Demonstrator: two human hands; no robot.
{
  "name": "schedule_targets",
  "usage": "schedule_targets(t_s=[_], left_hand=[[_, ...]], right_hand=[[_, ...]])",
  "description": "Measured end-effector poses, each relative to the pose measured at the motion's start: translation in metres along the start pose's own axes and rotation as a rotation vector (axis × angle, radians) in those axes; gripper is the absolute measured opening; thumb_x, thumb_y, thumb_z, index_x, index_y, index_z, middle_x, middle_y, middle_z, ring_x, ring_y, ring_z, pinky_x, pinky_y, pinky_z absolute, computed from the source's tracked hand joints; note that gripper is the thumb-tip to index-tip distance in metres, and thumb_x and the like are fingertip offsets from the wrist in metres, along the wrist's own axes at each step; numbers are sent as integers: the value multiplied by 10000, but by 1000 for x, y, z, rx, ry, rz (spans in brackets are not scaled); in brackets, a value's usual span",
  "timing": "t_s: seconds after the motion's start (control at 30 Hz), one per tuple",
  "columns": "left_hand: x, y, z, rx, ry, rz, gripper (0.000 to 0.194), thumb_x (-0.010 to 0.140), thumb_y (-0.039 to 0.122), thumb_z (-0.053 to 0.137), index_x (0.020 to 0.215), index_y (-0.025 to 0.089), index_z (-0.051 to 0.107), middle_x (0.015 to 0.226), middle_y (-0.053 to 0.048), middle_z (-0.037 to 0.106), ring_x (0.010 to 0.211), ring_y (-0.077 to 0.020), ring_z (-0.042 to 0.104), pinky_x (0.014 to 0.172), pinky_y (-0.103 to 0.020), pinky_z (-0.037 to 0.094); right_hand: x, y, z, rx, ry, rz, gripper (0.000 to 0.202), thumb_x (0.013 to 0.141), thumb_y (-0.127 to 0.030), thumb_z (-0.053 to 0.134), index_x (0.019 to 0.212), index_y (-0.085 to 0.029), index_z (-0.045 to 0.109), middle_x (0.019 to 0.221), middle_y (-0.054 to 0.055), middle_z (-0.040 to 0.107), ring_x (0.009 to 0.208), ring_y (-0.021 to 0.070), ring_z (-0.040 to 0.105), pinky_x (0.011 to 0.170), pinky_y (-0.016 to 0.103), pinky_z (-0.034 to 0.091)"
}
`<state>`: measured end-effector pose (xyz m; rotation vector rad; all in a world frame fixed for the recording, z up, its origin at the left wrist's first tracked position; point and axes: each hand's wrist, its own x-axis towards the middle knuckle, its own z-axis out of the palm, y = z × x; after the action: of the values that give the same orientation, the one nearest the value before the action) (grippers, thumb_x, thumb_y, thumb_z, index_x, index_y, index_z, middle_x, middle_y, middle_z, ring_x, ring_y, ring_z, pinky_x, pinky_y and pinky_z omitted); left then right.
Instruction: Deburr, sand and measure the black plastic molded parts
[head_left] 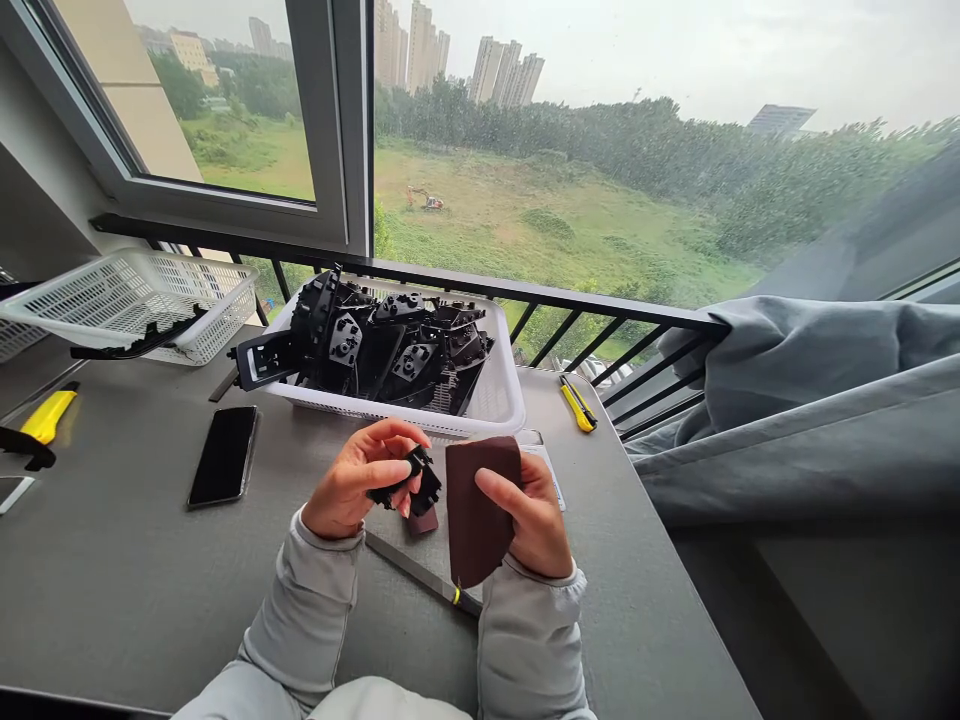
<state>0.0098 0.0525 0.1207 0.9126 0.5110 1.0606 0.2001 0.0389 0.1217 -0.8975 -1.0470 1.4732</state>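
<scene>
Between the thumb and fingers of my left hand [367, 478] is a small black plastic part [424, 488] with notched edges. My right hand [534, 520] grips a dark brown sheet of sandpaper [480, 515], thumb on its near face and the other fingers behind it. The sheet stands upright just right of the plastic part, with a narrow gap between them. A smaller dark brown piece [422, 521] lies on the table below the part. Under my hands a flat metal file [420, 568] lies slantwise, its handle end partly hidden by my right sleeve.
A white basket [510, 390] heaped with black plastic parts [390, 345] stands behind my hands. At left are a phone [223, 456], a yellow-handled tool [49, 415] and another white basket [225, 310] with a long black strip [142, 340]. A yellow utility knife [578, 404] lies near the table's right edge.
</scene>
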Motion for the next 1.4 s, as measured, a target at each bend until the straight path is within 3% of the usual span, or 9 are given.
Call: schedule_targets(t_s=[0.23, 0.43, 0.6, 0.73, 0.9, 1.1, 1.27, 1.4], left_hand=[[3, -5, 12, 130, 75, 85, 276, 753, 271, 756, 875, 178, 526, 626, 5, 684, 503, -113, 622, 508, -209, 511], [5, -5, 13, 152, 135, 50, 348, 786, 470, 703, 839, 176, 525, 598, -9, 681, 460, -127, 613, 441, -213, 495], [7, -3, 13, 210, 189, -23, 359, 762, 483, 718, 834, 148, 610, 612, -2, 644, 528, -136, 639, 454, -215, 522], [9, -3, 12, 245, 235, -35, 365, 761, 495, 710, 830, 149, 616, 597, 8, 627, 467, -122, 601, 413, -218, 502], [10, -5, 11, 315, 253, -28, 407, 746, 532, 710, 801, 141, 614, 586, 4, 622, 452, -103, 579, 412, -196, 470], [10, -4, 12, 278, 269, -43, 404, 733, 526, 722, 816, 151, 597, 569, 1, 632, 453, -126, 585, 404, -222, 483], [11, -5, 12, 302, 264, -11, 386, 736, 509, 727, 773, 142, 614, 572, 13, 606, 457, -89, 552, 413, -185, 446], [10, -6, 11, 279, 262, -19, 376, 753, 510, 710, 813, 155, 603, 599, 10, 622, 491, -122, 595, 417, -215, 483]], right_hand=[[1, -2, 8, -42, 84, -11, 272, 725, -431, 773, 820, -177, 747, 728, 33, 728, 591, 170, 648, 537, 261, 543], [-2, -4, 5, -73, 134, -64, 267, 735, -429, 768, 853, -190, 753, 786, 37, 748, 628, 181, 669, 563, 268, 558], [-6, -9, -1, -217, -26, -67, 256, 776, -430, 730, 846, -185, 755, 742, 34, 736, 616, 174, 663, 540, 249, 550], [-4, -17, 1, -407, -168, -128, 223, 819, -376, 678, 835, -169, 761, 697, 32, 713, 618, 166, 651, 542, 234, 542], [-1, -21, 4, -457, -256, -139, 211, 851, -323, 620, 850, -167, 762, 683, 29, 700, 582, 150, 627, 501, 220, 516], [-3, -17, 1, -465, -102, -142, 204, 820, -334, 648, 812, -159, 753, 678, 32, 692, 552, 140, 583, 463, 214, 482], [-3, -17, 6, -447, -188, -127, 199, 815, -331, 652, 802, -156, 747, 647, 30, 677, 545, 145, 586, 473, 225, 491], [-3, -17, 7, -382, -94, -110, 200, 814, -346, 663, 787, -166, 746, 661, 22, 685, 544, 143, 595, 473, 223, 492]])
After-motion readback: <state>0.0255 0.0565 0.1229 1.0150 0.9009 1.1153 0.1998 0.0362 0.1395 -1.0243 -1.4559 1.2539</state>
